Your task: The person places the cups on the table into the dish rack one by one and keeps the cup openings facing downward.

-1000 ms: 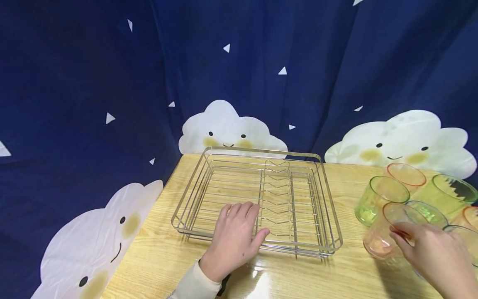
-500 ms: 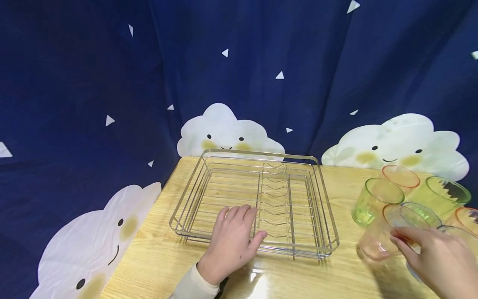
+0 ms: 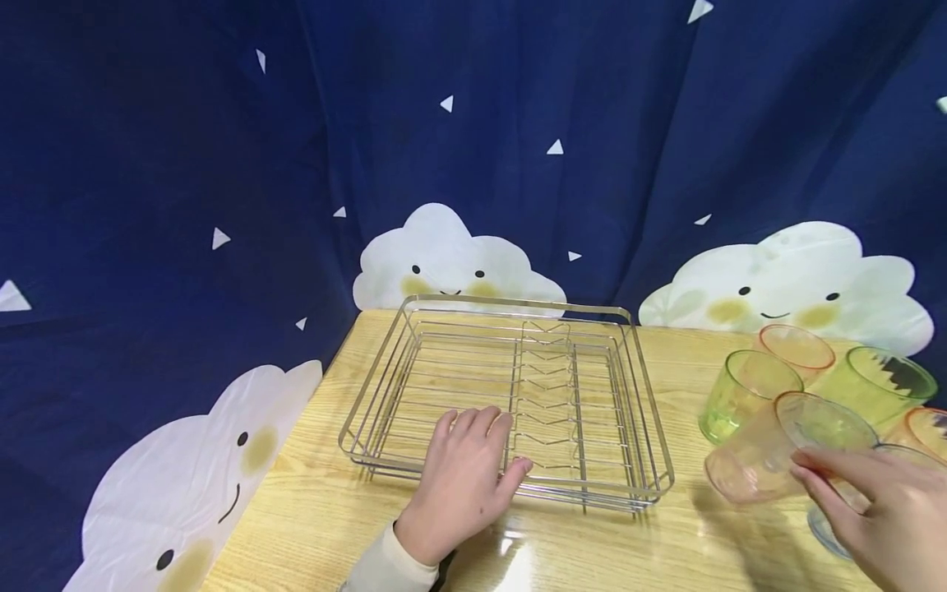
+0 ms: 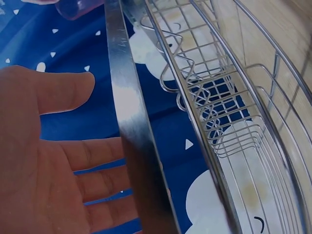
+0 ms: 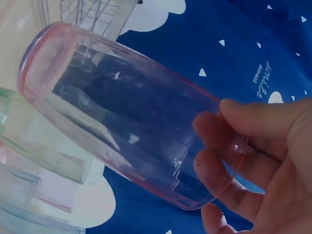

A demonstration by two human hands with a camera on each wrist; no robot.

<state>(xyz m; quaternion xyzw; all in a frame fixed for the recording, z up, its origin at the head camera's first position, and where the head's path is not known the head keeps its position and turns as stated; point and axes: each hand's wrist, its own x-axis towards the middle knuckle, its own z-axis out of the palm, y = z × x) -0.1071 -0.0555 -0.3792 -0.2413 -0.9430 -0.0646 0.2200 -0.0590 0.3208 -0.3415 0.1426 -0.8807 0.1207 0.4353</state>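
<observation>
My right hand (image 3: 888, 501) pinches the rim of the tilted pink cup (image 3: 755, 460), seemingly just off the table (image 3: 629, 551), while my left hand (image 3: 462, 485) lies relaxed at the near rim of the wire rack (image 3: 518, 303), so I judge this the lifting step, next needing a steady pinch clear of the green cup (image 3: 743, 403) beyond.

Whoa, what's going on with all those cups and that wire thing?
Someone's right hand is holding a pink see-through cup by its rim, and the cup is tilted. Other see-through cups stand close by on the wooden table. The left hand lies over the near rim of the wire rack. All the cups are outside the rack.
</observation>
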